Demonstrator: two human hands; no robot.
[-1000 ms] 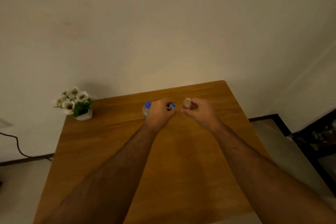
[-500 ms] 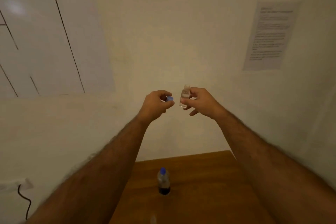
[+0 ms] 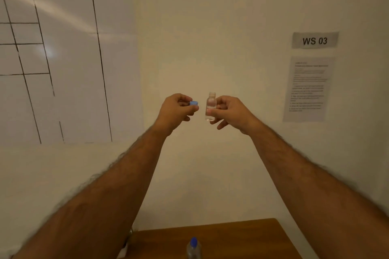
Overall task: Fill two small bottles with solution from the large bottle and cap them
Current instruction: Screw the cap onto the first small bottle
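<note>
Both my arms are stretched out and raised in front of the wall. My right hand [image 3: 229, 112] grips a small clear bottle [image 3: 210, 106], upright, its neck uncapped. My left hand [image 3: 175, 110] pinches a small blue cap [image 3: 193, 103] between thumb and fingers, a short gap left of the bottle's neck. Far below, at the bottom edge, the large clear bottle [image 3: 193, 248] with a blue cap stands on the wooden table [image 3: 242, 239]. The second small bottle is out of sight.
A "WS 03" sign [image 3: 315, 40] and a printed sheet [image 3: 307, 88] hang on the wall at the right. A white board with black lines [image 3: 63, 59] covers the wall at the left. Only the table's far edge shows.
The view has tilted up from the table to the wall. Both hands have lifted the small bottle and the blue cap off the table to head height, still slightly apart.
</note>
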